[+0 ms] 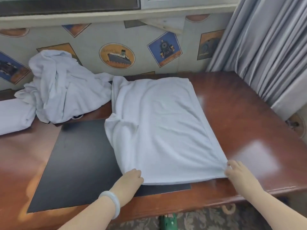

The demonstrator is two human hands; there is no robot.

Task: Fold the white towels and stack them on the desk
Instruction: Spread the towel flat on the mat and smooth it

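1. A crumpled heap of white towels (63,90) sits at the far left of the bench (249,113).
2. The left hand (131,178) curls its fingers round the near-left corner of the flat towel (157,130), over a black mat (79,163).
3. The right hand (237,171) pinches the towel's near-right corner.

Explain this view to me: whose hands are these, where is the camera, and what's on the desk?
No machine here: a person works with two bare hands, and the single picture comes from a camera worn on the head, looking down. On the wooden desk a flat towel lies partly over a black mat. The left hand grips its near left corner, the right hand pinches its near right corner. A crumpled towel pile sits behind to the left, with another white towel at the left edge.
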